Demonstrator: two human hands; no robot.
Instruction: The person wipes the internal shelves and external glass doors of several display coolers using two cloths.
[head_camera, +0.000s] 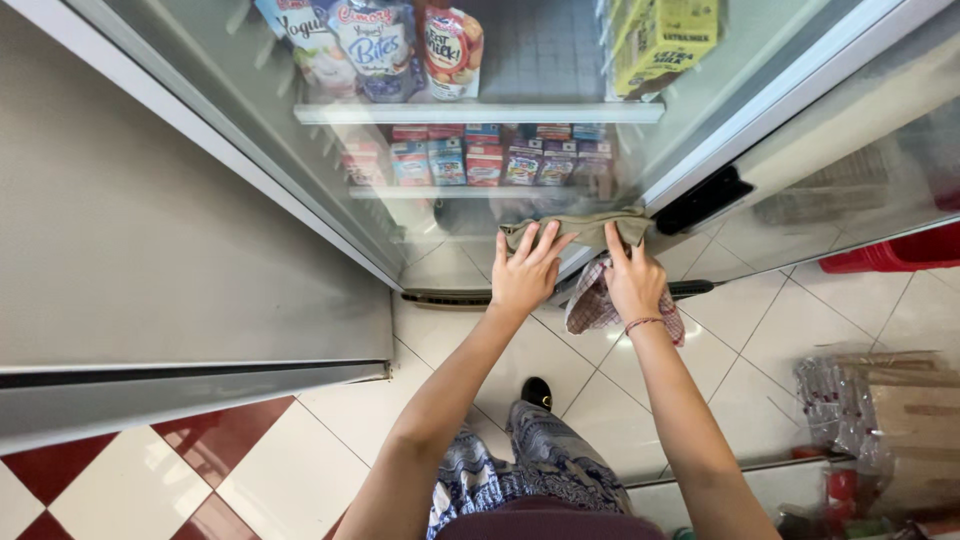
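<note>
nearest the camera, both bare forearms are reaching forward over the white and dark red tiled floor (300, 470) and the blue patterned trousers (540, 465). a red and white checked cloth (592, 308) is hanging beneath the right hand (634, 283), apparently tucked under the palm to keep it off the floor. the left hand (524, 272) is lying flat with fingers spread, pressing a folded olive-green rag (585, 226) against the lower part of the glass refrigerator door (250, 130); the right hand's fingers are pressing the same rag's other end, thumb side inward, so the rag stays stretched between them. beyond the glass, small colourful drink cartons (480, 160) are sitting on a white shelf (480, 113).
</note>
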